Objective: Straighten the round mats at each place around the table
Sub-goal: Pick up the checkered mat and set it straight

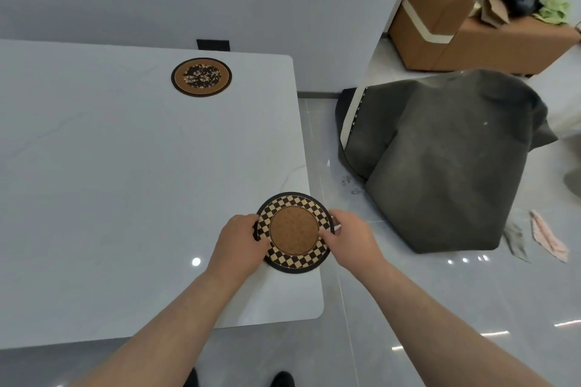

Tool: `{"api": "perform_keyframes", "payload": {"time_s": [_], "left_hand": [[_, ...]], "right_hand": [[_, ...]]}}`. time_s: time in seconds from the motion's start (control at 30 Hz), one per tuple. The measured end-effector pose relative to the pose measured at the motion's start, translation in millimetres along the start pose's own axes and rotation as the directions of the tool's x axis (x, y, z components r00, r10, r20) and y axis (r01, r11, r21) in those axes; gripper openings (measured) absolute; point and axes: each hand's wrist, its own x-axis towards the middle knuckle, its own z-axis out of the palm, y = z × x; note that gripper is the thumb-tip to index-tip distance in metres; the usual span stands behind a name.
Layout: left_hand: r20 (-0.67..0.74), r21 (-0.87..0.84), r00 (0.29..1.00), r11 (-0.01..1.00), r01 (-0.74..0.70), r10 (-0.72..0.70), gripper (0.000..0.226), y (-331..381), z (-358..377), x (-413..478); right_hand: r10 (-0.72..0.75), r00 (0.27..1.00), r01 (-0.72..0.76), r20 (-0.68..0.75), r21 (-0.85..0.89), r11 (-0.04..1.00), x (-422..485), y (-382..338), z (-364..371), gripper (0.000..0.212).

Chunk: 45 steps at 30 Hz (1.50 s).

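A round checkered mat (294, 231) with a plain brown centre lies at the right edge of the white table (110, 182), slightly overhanging it. My left hand (240, 237) grips its left rim and my right hand (345, 234) grips its right rim, thumbs on top. A second round mat (201, 77), brown with a dark floral centre, lies flat near the table's far edge, untouched.
A dark grey cloth-covered bulk (440, 160) stands on the floor right of the table. Behind it sits an open cardboard box (456, 19) stuffed with cloth. Paper scraps (547, 237) lie on the glossy floor. My shoes (283, 378) show at the bottom.
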Motion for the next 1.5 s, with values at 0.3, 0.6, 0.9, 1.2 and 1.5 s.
{"api": "perform_keyframes", "payload": {"time_s": [0.3,0.6,0.9,1.2,1.5], "left_hand": [[0.007,-0.336,0.954,0.898,0.285,-0.300,0.036,-12.6,-11.7,4.2],[0.011,-0.338,0.955,0.898,0.282,-0.296,0.022,-40.8,-57.5,0.3],[-0.081,-0.299,0.959,0.924,0.237,-0.273,0.025,-87.1,-116.5,2.9],[-0.111,-0.298,0.954,0.925,0.235,-0.279,0.027,-123.9,-154.7,3.0],[-0.111,-0.303,0.953,0.922,0.239,-0.283,0.024,-147.7,-178.6,7.2]], "right_hand": [[0.205,0.974,-0.156,-0.100,0.364,0.918,-10.6,-15.5,2.0,0.022],[0.140,0.986,-0.096,-0.093,0.372,0.923,-10.5,-61.8,21.6,0.022],[0.008,0.998,-0.024,0.056,0.295,0.955,-8.4,-114.2,56.6,0.023],[-0.022,0.997,0.002,0.075,0.253,0.967,-6.2,-154.9,84.6,0.019],[-0.065,0.993,0.041,0.103,0.222,0.974,-1.4,-180.6,104.5,0.017]]}}
